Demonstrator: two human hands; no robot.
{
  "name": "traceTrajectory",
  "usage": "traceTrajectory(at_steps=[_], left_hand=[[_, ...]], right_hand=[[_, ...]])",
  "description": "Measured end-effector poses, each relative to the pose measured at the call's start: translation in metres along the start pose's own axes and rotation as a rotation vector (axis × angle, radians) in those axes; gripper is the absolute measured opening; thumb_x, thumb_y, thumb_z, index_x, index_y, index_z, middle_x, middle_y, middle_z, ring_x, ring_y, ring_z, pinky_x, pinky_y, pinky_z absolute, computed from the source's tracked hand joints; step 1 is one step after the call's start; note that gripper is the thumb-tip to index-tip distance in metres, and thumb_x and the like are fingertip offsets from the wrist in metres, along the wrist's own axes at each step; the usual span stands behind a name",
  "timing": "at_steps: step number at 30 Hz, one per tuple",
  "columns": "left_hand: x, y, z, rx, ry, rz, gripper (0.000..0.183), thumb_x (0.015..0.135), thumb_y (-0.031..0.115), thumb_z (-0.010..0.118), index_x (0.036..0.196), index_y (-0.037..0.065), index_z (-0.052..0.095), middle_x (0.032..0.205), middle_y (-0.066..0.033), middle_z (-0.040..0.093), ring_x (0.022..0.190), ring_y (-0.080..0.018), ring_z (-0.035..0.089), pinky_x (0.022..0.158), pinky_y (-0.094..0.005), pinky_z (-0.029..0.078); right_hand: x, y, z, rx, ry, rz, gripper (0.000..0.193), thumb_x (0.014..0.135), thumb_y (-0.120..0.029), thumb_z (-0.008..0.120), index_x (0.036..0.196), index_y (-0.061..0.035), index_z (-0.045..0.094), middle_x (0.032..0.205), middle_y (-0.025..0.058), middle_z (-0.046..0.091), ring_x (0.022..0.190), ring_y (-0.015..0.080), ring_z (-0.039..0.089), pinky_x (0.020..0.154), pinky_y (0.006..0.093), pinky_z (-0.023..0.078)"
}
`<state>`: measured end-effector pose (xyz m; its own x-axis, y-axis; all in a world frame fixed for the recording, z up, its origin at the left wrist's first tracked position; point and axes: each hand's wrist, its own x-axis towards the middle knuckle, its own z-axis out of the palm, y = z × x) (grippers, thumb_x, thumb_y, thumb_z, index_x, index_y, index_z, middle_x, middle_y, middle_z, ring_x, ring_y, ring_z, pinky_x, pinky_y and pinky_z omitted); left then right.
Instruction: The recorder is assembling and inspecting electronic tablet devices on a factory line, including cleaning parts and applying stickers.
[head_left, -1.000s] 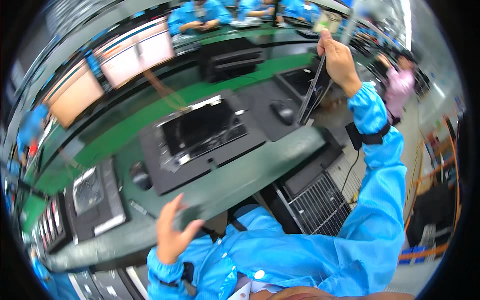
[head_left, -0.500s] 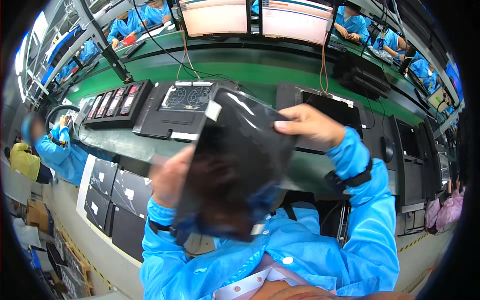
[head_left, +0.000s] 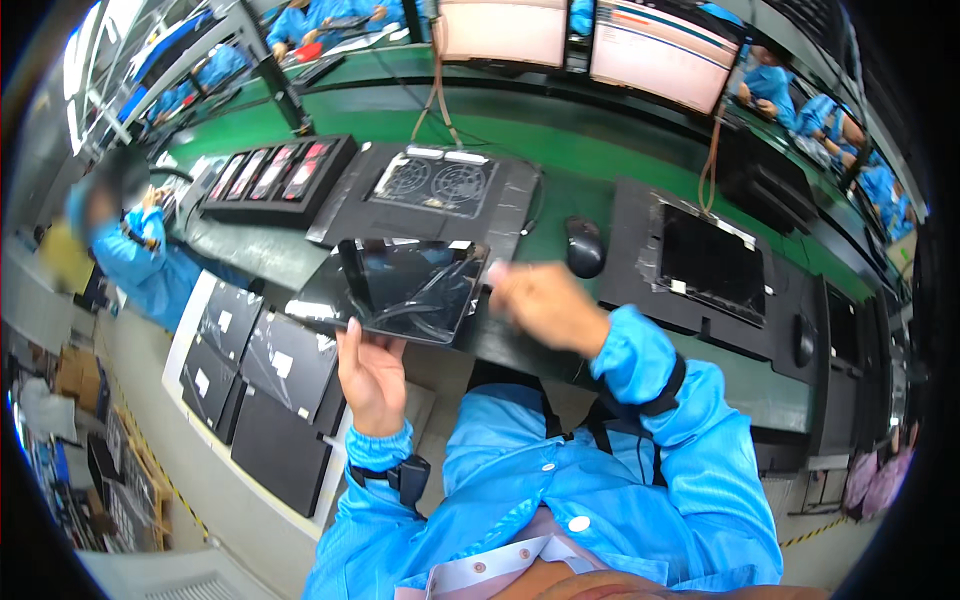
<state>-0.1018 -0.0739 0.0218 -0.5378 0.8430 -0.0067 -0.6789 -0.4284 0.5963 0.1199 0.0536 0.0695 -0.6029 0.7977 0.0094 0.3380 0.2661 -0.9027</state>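
Observation:
A glossy black flat display panel (head_left: 405,288) is held up over the bench's front edge, tilted and full of reflections. My left hand (head_left: 374,385) supports it from below, its thumb on the front edge and the other fingers underneath. Beside the panel's right edge, my right hand (head_left: 550,305) is closed in a pinch and blurred; whatever lies between its fingertips is too small to make out. Behind the panel sits a black fixture (head_left: 515,205) bearing a dark plate with two round patterns (head_left: 432,182).
To the right lie a black mouse (head_left: 584,247) and another black fixture (head_left: 635,240) holding a dark screen (head_left: 712,262). A black tray of red-and-white parts (head_left: 275,172) stands left. Dark panels (head_left: 290,360) rest on a low white surface. Monitors (head_left: 660,50) and co-workers are beyond.
The panel has gone from upright and close to me to a flatter tilt farther left. My left hand now supports its underside; my right hand has come off the panel's face to its right edge.

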Motion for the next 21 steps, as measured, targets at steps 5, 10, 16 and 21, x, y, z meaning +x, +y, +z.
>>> traceTrajectory(at_steps=[5, 10, 16, 21], left_hand=[[0.023, 0.012, -0.013, -0.084, 0.068, -0.09, 0.028, 0.096, 0.013, 0.058, 0.12, 0.001, 0.063, 0.123, -0.0133, 0.07, 0.117, -0.0292, 0.065, 0.105, -0.0473, 0.049], [0.034, 0.026, 0.0, -0.212, -0.045, -0.157, 0.022, 0.098, 0.012, 0.058, 0.114, -0.001, 0.067, 0.119, -0.0148, 0.073, 0.111, -0.0292, 0.07, 0.103, -0.0449, 0.054], [0.046, 0.026, 0.011, -0.386, -0.155, -0.258, 0.028, 0.103, 0.016, 0.052, 0.117, -0.002, 0.068, 0.116, -0.0142, 0.075, 0.105, -0.0279, 0.073, 0.096, -0.0399, 0.06], [0.052, 0.015, 0.013, -0.365, -0.147, -0.297, 0.029, 0.105, 0.016, 0.049, 0.118, -0.001, 0.069, 0.121, -0.0152, 0.073, 0.112, -0.0294, 0.071, 0.093, -0.0421, 0.061]], right_hand=[[0.068, 0.078, -0.062, -1.213, 0.241, -0.35, 0.018, 0.087, -0.023, 0.069, 0.094, -0.0064, 0.074, 0.1, 0.01, 0.066, 0.115, 0.0308, 0.06, 0.101, 0.0528, 0.045], [0.086, 0.088, -0.075, -1.114, 0.012, -0.432, 0.023, 0.085, -0.016, 0.073, 0.106, -0.006, 0.07, 0.109, 0.0108, 0.065, 0.119, 0.0307, 0.058, 0.114, 0.0568, 0.037], [0.052, 0.028, -0.071, -0.8, 0.057, -0.423, 0.019, 0.097, -0.019, 0.065, 0.109, -0.0054, 0.067, 0.101, 0.0182, 0.068, 0.095, 0.0346, 0.066, 0.087, 0.0474, 0.049], [0.009, -0.035, -0.05, -0.277, 0.141, -0.577, 0.018, 0.097, -0.006, 0.062, 0.114, -0.0027, 0.068, 0.098, 0.0137, 0.065, 0.091, 0.0298, 0.064, 0.081, 0.037, 0.052]])
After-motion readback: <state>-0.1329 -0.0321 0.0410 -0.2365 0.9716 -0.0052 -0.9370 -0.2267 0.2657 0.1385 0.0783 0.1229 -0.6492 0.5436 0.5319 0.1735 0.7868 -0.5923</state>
